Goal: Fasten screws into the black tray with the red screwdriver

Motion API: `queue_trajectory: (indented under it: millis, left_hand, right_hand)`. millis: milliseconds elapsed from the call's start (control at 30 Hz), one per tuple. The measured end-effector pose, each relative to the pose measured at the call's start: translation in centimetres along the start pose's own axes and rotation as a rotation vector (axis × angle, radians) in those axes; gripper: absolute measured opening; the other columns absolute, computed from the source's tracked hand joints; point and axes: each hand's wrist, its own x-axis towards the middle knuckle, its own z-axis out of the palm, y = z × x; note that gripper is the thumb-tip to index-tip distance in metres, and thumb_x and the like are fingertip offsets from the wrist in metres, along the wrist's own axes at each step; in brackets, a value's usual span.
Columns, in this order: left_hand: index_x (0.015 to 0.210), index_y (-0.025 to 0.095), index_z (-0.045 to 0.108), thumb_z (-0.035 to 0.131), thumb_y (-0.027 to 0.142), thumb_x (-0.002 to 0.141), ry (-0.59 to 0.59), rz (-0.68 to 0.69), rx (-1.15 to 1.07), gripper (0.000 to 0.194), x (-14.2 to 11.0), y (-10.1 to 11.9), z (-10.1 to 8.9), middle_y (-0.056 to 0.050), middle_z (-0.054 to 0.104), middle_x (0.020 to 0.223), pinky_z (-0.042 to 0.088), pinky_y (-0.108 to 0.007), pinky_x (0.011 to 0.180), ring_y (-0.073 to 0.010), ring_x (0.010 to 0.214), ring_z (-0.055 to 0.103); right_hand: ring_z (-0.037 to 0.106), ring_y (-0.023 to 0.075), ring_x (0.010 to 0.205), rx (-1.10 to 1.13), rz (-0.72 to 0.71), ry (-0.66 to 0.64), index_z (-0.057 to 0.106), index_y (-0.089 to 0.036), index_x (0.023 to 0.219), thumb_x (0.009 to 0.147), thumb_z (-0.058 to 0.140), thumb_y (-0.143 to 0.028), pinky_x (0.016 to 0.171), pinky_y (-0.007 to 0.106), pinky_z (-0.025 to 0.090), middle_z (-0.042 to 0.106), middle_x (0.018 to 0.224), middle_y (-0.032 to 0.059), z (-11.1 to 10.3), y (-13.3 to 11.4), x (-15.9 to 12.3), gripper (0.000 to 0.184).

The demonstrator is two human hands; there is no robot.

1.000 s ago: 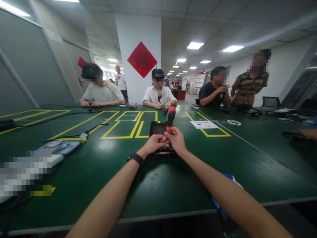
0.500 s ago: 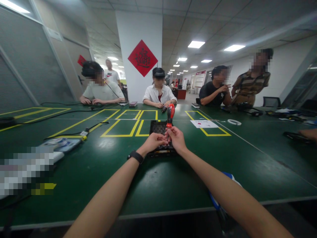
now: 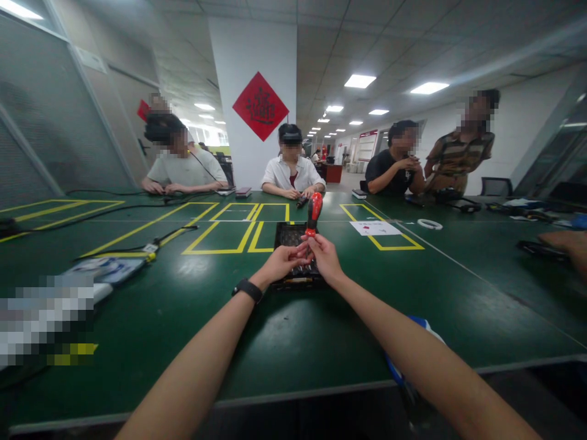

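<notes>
Screwdriver: red and black (image 3: pixel 314 211), held upright with the handle on top and its lower end among the fingers, over the case, between the tabletop's near and far edges.
Right hand: thumb and fingers (image 3: pixel 324 253) closed on the screwdriver just below its thick handle.
Left hand: fingertips (image 3: pixel 285 261) drawn nearly together beside the lower end of the screwdriver; the view is too small and crowded to tell whether they grip it.
Case: black (image 3: pixel 287 234), open, with small pieces inside, lying on the tabletop beneath both hands.
Wristband: dark (image 3: pixel 247 290), around the left wrist.
Tabletop: green (image 3: pixel 284 348), with yellow tape (image 3: pixel 215 252) marking out boxes toward its far edge.
Paper: a white sheet (image 3: pixel 375 228), flat, to the right of the case.
Ring: white (image 3: pixel 430 224), farther toward the right edge, beyond the paper.
Co-worker: a person in a white shirt (image 3: pixel 293 172), seated at the far edge.
</notes>
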Motion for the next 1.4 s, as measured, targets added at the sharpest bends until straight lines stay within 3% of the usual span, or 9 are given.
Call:
queue_trajectory:
  millis: [133, 300, 467, 667, 933, 1133, 1400]
  left_hand:
    - [0.074, 0.007, 0.063, 0.059, 0.037, 0.068, -0.033, -0.022, 0.010, 0.031, 0.1, -0.4, -0.2, -0.002, 0.061, 0.068, 0.041, -0.022, 0.062, -0.0120, 0.064, 0.054]
    - [0.080, 0.008, 0.065, 0.063, 0.036, 0.064, 0.010, -0.041, -0.051, 0.032, 0.1, -0.8, -0.1, -0.005, 0.065, 0.074, 0.044, -0.027, 0.067, -0.0144, 0.067, 0.058]
    - [0.078, 0.009, 0.064, 0.067, 0.031, 0.060, 0.027, -0.061, -0.123, 0.029, 0.1, -0.5, 0.0, -0.007, 0.066, 0.072, 0.046, -0.028, 0.068, -0.0149, 0.066, 0.060]
    - [0.072, 0.009, 0.062, 0.071, 0.030, 0.055, 0.036, -0.043, -0.062, 0.028, 0.0, -0.2, 0.1, -0.004, 0.064, 0.068, 0.045, -0.024, 0.063, -0.0118, 0.061, 0.057]
    - [0.074, 0.007, 0.064, 0.064, 0.031, 0.065, -0.034, -0.007, -0.037, 0.026, 0.0, -0.3, -0.2, -0.006, 0.065, 0.074, 0.043, -0.026, 0.067, -0.0143, 0.069, 0.057]
    - [0.081, 0.008, 0.063, 0.057, 0.029, 0.072, -0.113, 0.012, -0.086, 0.023, 0.0, 0.1, -0.3, -0.007, 0.065, 0.081, 0.043, -0.026, 0.071, -0.0147, 0.074, 0.059]
    - [0.081, 0.008, 0.063, 0.061, 0.033, 0.067, 0.021, -0.043, -0.047, 0.029, 0.2, -0.5, -0.2, -0.007, 0.066, 0.078, 0.045, -0.027, 0.069, -0.0141, 0.070, 0.059]
  right_hand:
    - [0.057, 0.0103, 0.058, -0.003, 0.006, 0.007, 0.055, -0.016, 0.094, 0.073, 0.051, -0.044, 0.041, 0.018, 0.045, 0.062, 0.074, 0.0038, -0.2, 0.1, 0.0, 0.035]
    - [0.059, 0.0121, 0.060, -0.020, -0.014, 0.072, 0.057, -0.015, 0.087, 0.070, 0.056, -0.041, 0.045, 0.021, 0.047, 0.064, 0.077, 0.0051, -0.3, 0.3, 0.0, 0.031]
    - [0.059, 0.0128, 0.059, -0.026, -0.009, 0.105, 0.055, -0.016, 0.080, 0.065, 0.062, -0.037, 0.041, 0.020, 0.045, 0.065, 0.075, 0.0051, -0.2, 0.4, 0.1, 0.027]
    - [0.054, 0.0089, 0.048, -0.041, -0.015, 0.101, 0.052, -0.017, 0.078, 0.062, 0.066, -0.035, 0.040, 0.019, 0.043, 0.061, 0.064, -0.0003, 0.1, 0.3, -0.1, 0.028]
    - [0.042, 0.0029, 0.038, -0.002, 0.028, 0.033, 0.057, -0.015, 0.087, 0.073, 0.054, -0.039, 0.035, 0.016, 0.035, 0.063, 0.069, 0.0010, 0.1, -0.6, -0.2, 0.028]
    - [0.045, 0.0048, 0.040, 0.032, 0.045, 0.022, 0.057, -0.016, 0.090, 0.070, 0.057, -0.038, 0.036, 0.019, 0.040, 0.063, 0.076, 0.0024, -0.1, 0.1, -0.1, 0.029]
    - [0.055, 0.0100, 0.055, -0.001, 0.001, 0.158, 0.056, -0.015, 0.079, 0.064, 0.065, -0.034, 0.045, 0.020, 0.042, 0.064, 0.073, 0.0033, -0.3, 0.8, 0.3, 0.026]
